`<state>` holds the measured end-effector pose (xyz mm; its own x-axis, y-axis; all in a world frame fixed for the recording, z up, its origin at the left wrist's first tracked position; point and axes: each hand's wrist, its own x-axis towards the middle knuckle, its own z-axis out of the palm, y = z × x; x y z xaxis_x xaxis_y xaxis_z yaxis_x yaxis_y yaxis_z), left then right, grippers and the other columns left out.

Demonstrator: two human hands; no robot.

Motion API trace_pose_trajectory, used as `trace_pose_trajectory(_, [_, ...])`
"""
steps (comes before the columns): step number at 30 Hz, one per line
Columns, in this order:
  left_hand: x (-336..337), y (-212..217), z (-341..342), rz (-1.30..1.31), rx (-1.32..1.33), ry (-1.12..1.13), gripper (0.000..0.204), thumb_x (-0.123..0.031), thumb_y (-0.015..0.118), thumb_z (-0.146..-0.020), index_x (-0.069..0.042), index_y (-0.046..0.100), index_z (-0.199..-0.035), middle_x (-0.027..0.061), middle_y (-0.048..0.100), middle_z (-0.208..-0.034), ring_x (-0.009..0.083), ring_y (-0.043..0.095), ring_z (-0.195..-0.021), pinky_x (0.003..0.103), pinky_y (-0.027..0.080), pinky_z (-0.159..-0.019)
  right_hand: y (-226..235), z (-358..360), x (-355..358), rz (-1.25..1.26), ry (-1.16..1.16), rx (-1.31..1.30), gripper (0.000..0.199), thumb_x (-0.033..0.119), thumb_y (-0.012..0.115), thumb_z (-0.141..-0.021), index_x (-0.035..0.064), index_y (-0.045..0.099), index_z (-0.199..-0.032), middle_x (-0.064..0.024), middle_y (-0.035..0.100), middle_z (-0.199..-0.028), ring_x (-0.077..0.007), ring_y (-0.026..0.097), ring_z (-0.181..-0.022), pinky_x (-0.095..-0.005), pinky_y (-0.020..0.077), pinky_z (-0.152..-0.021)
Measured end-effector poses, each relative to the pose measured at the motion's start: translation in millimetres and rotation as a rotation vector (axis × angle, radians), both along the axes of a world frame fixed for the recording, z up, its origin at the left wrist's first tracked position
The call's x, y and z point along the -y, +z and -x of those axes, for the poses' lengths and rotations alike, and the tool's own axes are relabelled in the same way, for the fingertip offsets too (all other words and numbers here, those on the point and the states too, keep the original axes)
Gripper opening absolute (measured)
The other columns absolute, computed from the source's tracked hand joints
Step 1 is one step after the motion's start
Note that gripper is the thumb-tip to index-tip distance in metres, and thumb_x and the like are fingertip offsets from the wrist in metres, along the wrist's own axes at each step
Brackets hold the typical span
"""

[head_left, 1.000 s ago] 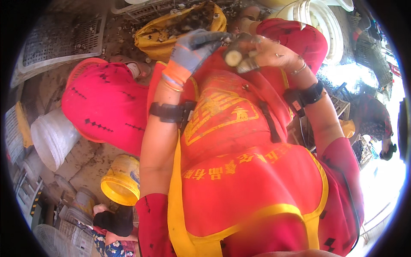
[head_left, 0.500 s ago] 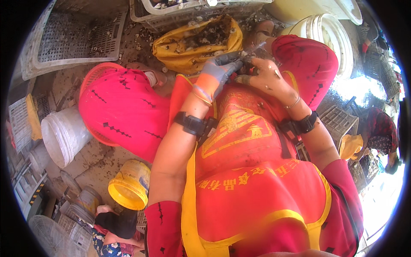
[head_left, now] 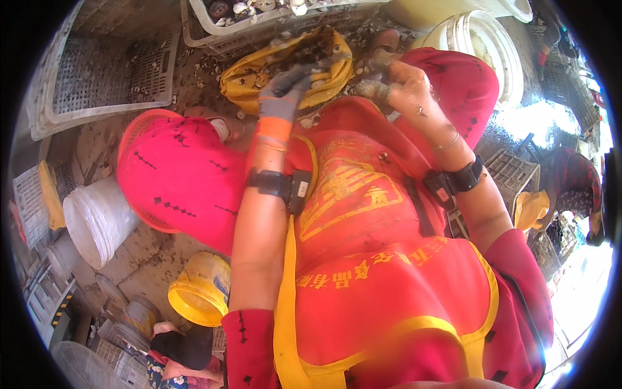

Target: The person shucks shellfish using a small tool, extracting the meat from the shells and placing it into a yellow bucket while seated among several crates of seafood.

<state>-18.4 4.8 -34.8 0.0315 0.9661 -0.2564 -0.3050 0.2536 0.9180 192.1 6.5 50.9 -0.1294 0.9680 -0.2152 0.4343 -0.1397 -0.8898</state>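
hold the gloved left hand (head_left: 283, 96) at the open yellow sack (head_left: 245, 84) on the floor (head_left: 155, 251), too blurred to tell any grip; curl the right hand (head_left: 409, 89) beside the right knee (head_left: 468, 72), cannot tell around what. could tip the sack by snagging its rim.

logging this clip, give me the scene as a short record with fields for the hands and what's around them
left hand: gloved grey and orange, over the yellow bag; blurred, contact unclear
right hand: near the right knee; grip unclear
yellow bag: mouth open, dark and whitish bits inside
worn: red apron, yellow trim
beyond bag: pale crate with whitish shells
person's left: yellow bucket, tipped
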Motion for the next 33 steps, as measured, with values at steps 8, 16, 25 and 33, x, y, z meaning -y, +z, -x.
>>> trace_pose_trajectory(8, [3,1,0,0.015,-0.031,0.081,0.019,-0.008,0.063,-0.082,-0.012,0.068,-0.100,0.0014,0.064,-0.093,0.0101,0.058,-0.075,0.023,0.048,-0.072,-1,-5,-4,-0.036,0.030,-0.009,0.041,0.029,0.072,-0.074,0.0042,0.062,-0.105,0.0035,0.049,-0.050,-0.0016,0.043,-0.042,-0.0217,0.0362,-0.041])
trace_pose_trajectory(16, [4,12,-15,-0.491,-0.543,0.086,0.018,-0.012,0.062,-0.083,-0.010,0.067,-0.101,-0.0019,0.060,-0.079,0.0041,0.049,-0.050,0.019,0.036,-0.039,5,7,-12,-0.016,-0.169,-0.025,0.039,0.015,0.071,-0.076,0.0023,0.057,-0.110,-0.0024,0.064,-0.083,-0.0075,0.059,-0.072,-0.0230,0.0475,-0.061])
trace_pose_trajectory(25, [8,23,4,-0.286,-0.400,-0.085,0.018,-0.010,0.062,-0.080,-0.006,0.068,-0.096,0.0083,0.063,-0.081,0.0151,0.059,-0.071,0.027,0.048,-0.063,-16,-6,-16,-0.623,0.261,0.331,0.041,0.021,0.070,-0.072,0.0000,0.058,-0.105,-0.0099,0.061,-0.081,-0.0190,0.058,-0.069,-0.0298,0.0465,-0.059])
trace_pose_trajectory(33, [14,40,-12,-0.029,-0.448,-0.141,0.020,-0.008,0.062,-0.081,-0.007,0.067,-0.100,0.0041,0.067,-0.088,0.0086,0.059,-0.073,0.022,0.047,-0.066,-5,-10,-2,0.217,0.163,0.040,0.032,0.018,0.068,-0.076,-0.0008,0.060,-0.100,-0.0044,0.061,-0.075,-0.0077,0.053,-0.062,-0.0225,0.0435,-0.054])
